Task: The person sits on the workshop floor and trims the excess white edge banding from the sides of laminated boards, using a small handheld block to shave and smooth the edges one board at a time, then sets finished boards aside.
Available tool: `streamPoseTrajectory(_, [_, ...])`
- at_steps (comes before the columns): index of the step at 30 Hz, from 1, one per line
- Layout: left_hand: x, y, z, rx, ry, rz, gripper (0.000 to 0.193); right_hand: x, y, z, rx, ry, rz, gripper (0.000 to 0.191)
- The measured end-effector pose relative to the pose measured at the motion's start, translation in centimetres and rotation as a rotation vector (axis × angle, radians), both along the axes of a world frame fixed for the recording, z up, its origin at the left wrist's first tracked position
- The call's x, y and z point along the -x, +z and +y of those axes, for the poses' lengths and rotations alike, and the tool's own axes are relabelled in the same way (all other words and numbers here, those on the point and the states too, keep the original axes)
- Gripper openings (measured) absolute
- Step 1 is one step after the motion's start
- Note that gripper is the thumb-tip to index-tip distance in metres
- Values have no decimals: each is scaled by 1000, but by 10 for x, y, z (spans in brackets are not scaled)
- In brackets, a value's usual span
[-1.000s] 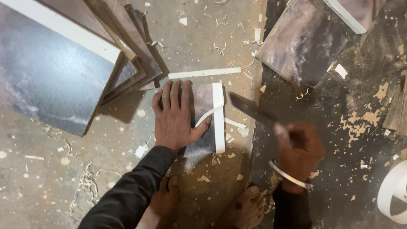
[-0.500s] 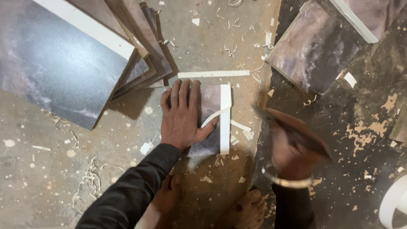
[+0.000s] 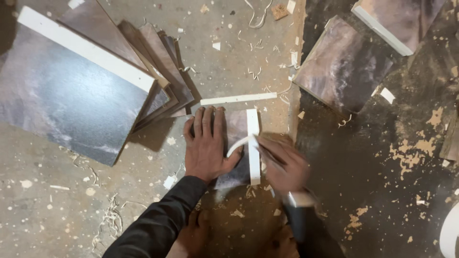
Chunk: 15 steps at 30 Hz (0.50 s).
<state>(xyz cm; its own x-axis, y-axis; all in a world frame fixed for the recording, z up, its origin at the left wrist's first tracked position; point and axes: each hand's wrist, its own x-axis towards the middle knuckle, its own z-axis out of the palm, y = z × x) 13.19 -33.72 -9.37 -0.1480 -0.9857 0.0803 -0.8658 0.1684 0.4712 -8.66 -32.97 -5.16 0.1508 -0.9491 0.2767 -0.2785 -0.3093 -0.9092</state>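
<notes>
Laminate-faced board pieces lie scattered on a dusty concrete floor (image 3: 86, 210) strewn with pale shavings and chips. No packages, labels or signs can be made out.

Small panel (image 3: 237, 138): a rectangular piece with a glossy, mottled brown-grey face, lying flat on the floor at centre. A white edge strip (image 3: 253, 153) runs along its right side; a thin curl of the white banding (image 3: 237, 143) arcs away from that strip across the face.

Left hand (image 3: 206, 145): laid flat on the panel, fingers together and extended, thumb spread to the right, pressing down. The sleeve is dark.

Right hand (image 3: 284, 165): blurred, closed about a thin blade-like tool (image 3: 264, 149) whose tip meets the white strip; the tool's kind cannot be told. A pale bangle (image 3: 299, 198) sits at the wrist.

Large panel (image 3: 67, 100): upper left, dark bluish-grey sheen, one long edge banded white, resting on a fanned stack of brown boards (image 3: 162, 62).

Loose white strip (image 3: 238, 99): straight and narrow, lying just beyond the fingertips of the left hand.

Further panels (image 3: 344, 67): upper right, the same mottled finish, on darker, stained floor.
</notes>
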Motion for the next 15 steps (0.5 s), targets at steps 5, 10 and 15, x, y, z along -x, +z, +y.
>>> streamPoseTrajectory(5, [-1,11,-4,36,12,-22,91,-19,9,17,-51,-309,-196,22])
streamPoseTrajectory(10, [-4,11,-7,75,3,21,84,-8,28,21,-152,-555,219,23])
streamPoseTrajectory(15, [-6,-2,4,17,31,-57,64,3,3,49,-555,-628,344,17])
